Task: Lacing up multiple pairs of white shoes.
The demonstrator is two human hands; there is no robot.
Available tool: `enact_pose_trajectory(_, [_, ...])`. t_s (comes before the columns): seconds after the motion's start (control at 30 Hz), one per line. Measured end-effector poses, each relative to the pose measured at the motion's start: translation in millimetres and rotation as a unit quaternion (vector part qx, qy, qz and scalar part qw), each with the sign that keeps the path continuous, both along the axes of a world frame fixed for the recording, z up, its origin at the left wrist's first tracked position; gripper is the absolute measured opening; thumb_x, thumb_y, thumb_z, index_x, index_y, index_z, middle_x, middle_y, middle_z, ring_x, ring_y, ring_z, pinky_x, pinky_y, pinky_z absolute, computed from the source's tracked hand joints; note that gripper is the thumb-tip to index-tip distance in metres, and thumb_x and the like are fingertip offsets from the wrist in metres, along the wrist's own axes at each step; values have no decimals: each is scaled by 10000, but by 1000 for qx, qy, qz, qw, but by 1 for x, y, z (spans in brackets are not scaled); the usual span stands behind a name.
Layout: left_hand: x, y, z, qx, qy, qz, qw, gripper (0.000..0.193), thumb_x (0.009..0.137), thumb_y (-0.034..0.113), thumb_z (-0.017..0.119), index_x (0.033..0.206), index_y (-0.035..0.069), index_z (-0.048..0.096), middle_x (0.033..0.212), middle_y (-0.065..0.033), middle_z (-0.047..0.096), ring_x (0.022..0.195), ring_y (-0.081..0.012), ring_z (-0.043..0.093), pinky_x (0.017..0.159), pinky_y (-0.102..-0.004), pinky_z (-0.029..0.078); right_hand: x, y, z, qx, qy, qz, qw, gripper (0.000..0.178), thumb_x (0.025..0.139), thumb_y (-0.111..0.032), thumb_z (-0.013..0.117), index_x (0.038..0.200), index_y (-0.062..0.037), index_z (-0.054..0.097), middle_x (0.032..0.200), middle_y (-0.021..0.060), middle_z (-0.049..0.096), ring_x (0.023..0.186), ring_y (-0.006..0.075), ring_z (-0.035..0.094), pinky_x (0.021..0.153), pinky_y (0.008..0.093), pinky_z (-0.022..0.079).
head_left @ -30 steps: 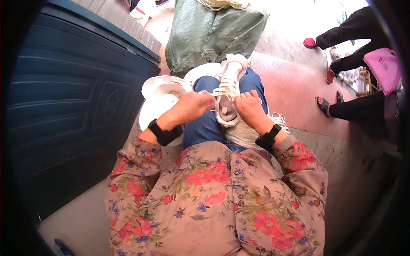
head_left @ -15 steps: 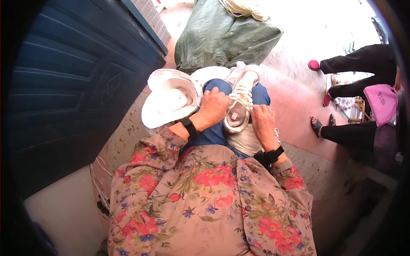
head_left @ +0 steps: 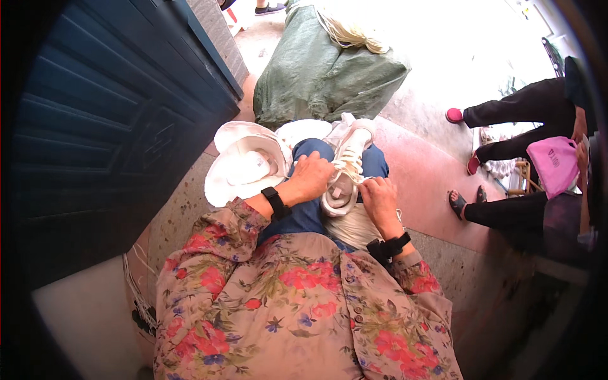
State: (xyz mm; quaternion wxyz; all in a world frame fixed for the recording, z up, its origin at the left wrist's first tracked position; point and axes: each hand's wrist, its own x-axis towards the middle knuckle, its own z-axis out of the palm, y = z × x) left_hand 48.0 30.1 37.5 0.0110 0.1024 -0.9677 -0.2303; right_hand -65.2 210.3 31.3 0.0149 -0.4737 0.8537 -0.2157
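A white lace-up shoe (head_left: 349,154) rests on my lap between my knees, its opening toward me and its toe pointing away. White shoelace (head_left: 348,167) crosses its front. On the shoe's left side, my left hand (head_left: 311,177) is closed with the fingertips at a lace. My right hand (head_left: 380,197) pinches another lace at the right side, near the shoe's opening. A bundle of pale laces (head_left: 352,227) lies across my lap under the right wrist. Left of my knee is a white, bowl-like thing with a broad rim (head_left: 221,180), holding something white.
Beyond my knees stands a big green woven sack (head_left: 329,79) with a hank of cream laces (head_left: 348,31) on top. A dark blue door (head_left: 126,133) closes off the left. At right are other people's legs (head_left: 513,104) and a pink bag (head_left: 553,166).
The view has tilted, so my hands and shoe sit slightly lower in it. My fingers still hold the laces; my right hand has drawn a little inward toward the shoe's opening.
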Motion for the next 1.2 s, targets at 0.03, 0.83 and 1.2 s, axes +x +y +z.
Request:
enact_pose_trajectory(0.03, [0, 1, -1, -14, 3, -4, 1000, 58, 697, 75, 558, 743, 65, 593, 770, -70, 578, 829, -275, 502, 676, -411, 377, 0, 1, -1, -5, -3, 2, 1000, 91, 765, -189, 619, 755, -98, 621, 768, 52, 577, 771, 248, 524, 691, 375, 375])
enact_pose_trajectory(0.83, [-16, 22, 1, -111, -20, -78, 991, 94, 696, 152, 570, 711, 84, 632, 721, -84, 623, 753, -261, 580, 585, -381, 455, 11, 9, -17, -38, -10, -4, 999, 143, 754, -231, 628, 753, -94, 588, 765, 82, 560, 778, 259, 543, 704, 392, 389])
enact_pose_trajectory(1.2, [3, 22, -1, -120, 55, 18, 991, 144, 735, 186, 579, 737, 47, 613, 728, -114, 604, 741, -302, 546, 620, -408, 445, 0, 8, -27, -101, -30, 4, 994, 118, 760, -197, 607, 778, -86, 574, 765, 91, 567, 779, 280, 558, 698, 396, 405])
